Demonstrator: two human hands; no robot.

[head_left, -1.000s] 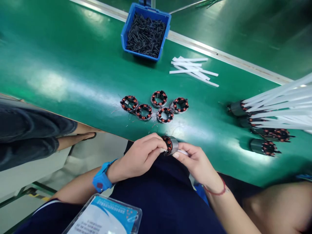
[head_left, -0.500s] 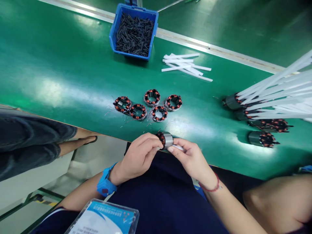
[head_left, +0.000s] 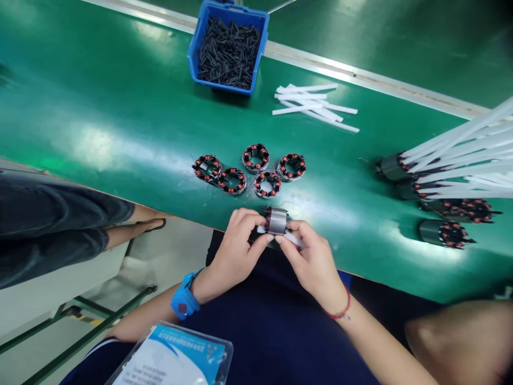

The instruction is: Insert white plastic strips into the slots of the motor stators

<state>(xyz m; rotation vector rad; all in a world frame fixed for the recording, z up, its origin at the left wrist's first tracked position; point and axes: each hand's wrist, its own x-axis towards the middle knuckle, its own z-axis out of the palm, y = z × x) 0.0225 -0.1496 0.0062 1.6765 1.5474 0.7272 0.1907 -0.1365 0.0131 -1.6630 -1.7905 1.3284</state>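
Note:
Near the table's front edge, a motor stator (head_left: 277, 221) with a grey metal body lies sideways between my hands. A white plastic strip (head_left: 295, 239) passes through it, sticking out on both sides. My left hand (head_left: 241, 243) is closed at the stator's left end, fingertips on its wound side by the strip's short end. On the right, my right hand (head_left: 311, 256) is closed, pinching the strip's longer end against the stator. Just beyond, several copper-wound stators (head_left: 267, 184) lie ring-up with thin loose wires. The fingertips partly hide the stator's ends.
A blue bin (head_left: 191, 60) of short black tubes stands at the back. Loose white strips (head_left: 316, 107) lie right of it. Stacked stators (head_left: 433, 232), some with long white strips (head_left: 460, 152), are at the right. Another person's legs (head_left: 60, 224) are at the left; a bent limb (head_left: 460, 334) at lower right.
The stator has been lifted slightly and turned more side-on. The white strip's end now shows on its left side too. My left fingers have shifted lower around its left end. The whole view has shifted slightly.

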